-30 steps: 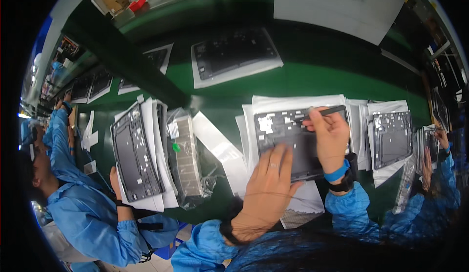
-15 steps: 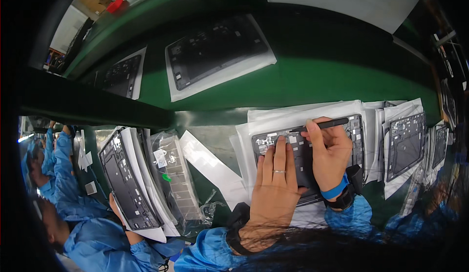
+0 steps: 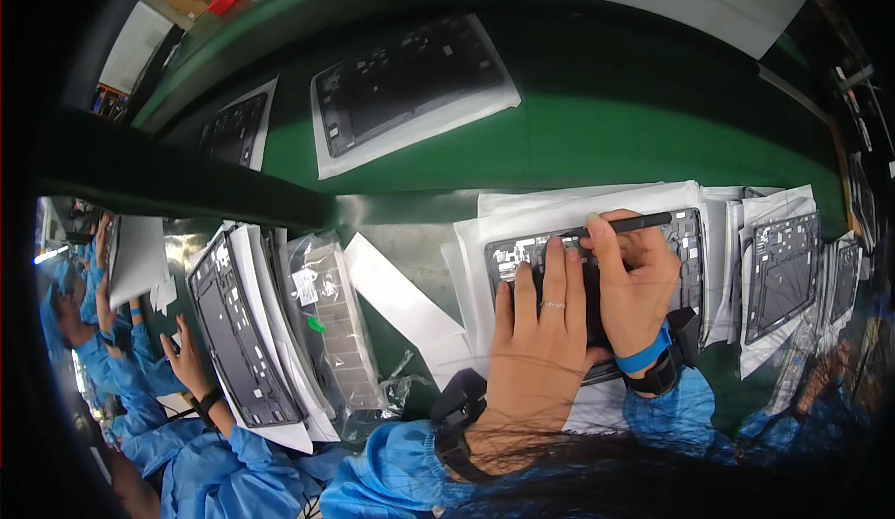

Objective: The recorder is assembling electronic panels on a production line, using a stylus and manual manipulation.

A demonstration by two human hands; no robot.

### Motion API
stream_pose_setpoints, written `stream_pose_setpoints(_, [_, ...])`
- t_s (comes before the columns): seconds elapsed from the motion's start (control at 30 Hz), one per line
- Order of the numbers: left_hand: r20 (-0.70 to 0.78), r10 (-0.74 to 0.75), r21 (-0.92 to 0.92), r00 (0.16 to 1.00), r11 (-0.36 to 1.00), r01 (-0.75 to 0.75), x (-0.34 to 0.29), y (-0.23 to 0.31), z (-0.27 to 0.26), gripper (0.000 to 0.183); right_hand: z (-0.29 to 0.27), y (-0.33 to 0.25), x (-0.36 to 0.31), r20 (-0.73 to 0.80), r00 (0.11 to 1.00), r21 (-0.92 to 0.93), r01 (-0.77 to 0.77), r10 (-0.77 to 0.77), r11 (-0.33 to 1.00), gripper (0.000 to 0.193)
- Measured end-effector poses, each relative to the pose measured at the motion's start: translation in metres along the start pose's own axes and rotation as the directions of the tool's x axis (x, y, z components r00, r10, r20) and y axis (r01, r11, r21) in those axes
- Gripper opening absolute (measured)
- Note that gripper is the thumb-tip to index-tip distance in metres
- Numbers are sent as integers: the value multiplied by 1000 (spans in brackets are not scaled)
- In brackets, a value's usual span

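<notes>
A black tablet-like housing panel (image 3: 688, 253) with small silvery and white pieces on it lies on stacked white sheets in front of me. My left hand (image 3: 541, 351) rests on its left part with fingers stretched out and a ring on one of them. My right hand (image 3: 639, 281) is closed around a slim black pen-shaped tool (image 3: 648, 223), which lies slantwise across the panel's upper edge. The tool's tip is near my left fingertips, and its exact end is hard to make out. Below my hands, part of the panel is hidden.
Similar panels on white sheets stand in stacks to the left (image 3: 244, 332) and right (image 3: 783, 267). Another panel (image 3: 410, 81) lies on the green belt beyond. A clear-wrapped divided tray (image 3: 340, 314) and a white strip (image 3: 401, 304) are left of my work. Co-workers in blue sleeves sit at the left.
My left fingertips have moved slightly up and right on the panel. The panels on the belt have shifted a little. At the left, a co-worker's hand has let go of the panel stack.
</notes>
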State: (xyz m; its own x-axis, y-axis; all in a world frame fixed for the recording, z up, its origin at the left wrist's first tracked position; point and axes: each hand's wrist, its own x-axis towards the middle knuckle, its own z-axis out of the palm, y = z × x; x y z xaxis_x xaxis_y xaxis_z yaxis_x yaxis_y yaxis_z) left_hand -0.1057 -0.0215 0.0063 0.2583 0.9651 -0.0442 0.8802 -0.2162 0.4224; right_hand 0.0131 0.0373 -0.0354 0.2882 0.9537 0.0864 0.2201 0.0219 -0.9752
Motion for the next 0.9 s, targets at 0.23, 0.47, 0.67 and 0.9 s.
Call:
stream_pose_setpoints(0.23, [-12, 8, -26, 1000, 1000, -9, -18, -14, -32, 102, -16, -27, -11, -43, 997, 47, -62, 64, 997, 22])
stream_pose_setpoints(0.47, [240, -283, -105, 929, 943, 314, -140, -53, -26, 120, -25, -21, -122, 818, 557, -171, -2, 143, 985, 22])
stream_pose_setpoints(0.67, [194, -237, -27, 952, 969, 247, -153, -71, -9, 130, 1, -13, -145, 772, 636, -139, 155, 8, 978, 17])
stream_pose_setpoints(0.9, [166, -208, -20, 964, 976, 215, -155, -73, -1, 131, 9, -30, -122, 888, 447, -211, 197, 104, 957, 18])
